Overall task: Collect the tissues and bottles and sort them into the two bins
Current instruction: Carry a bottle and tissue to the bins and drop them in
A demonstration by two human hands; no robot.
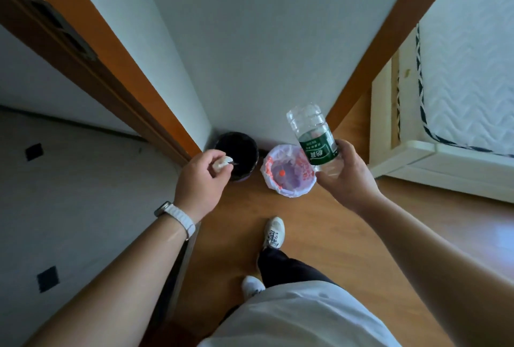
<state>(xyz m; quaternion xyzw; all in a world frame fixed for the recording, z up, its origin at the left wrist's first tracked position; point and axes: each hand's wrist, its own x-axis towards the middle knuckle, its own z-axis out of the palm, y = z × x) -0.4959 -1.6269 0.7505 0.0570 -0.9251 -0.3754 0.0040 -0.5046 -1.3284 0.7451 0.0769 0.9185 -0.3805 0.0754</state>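
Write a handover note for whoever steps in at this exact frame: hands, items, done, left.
Left hand: pinching a small crumpled white tissue in line with the black-lined round bin.
Right hand: gripping an empty clear plastic bottle with a green label, base up, beside the white-bagged bin.
Both bins stand on the wood floor at the wall corner.
Done: both items collected and carried to the bins.
Left: drop the tissue and the bottle into separate bins.

Both bare arms reach forward toward twelve o'clock, the left hand [200,182] pinched closed with knuckles up, the right hand [346,176] curled in a grip, palm turned toward nine o'clock.
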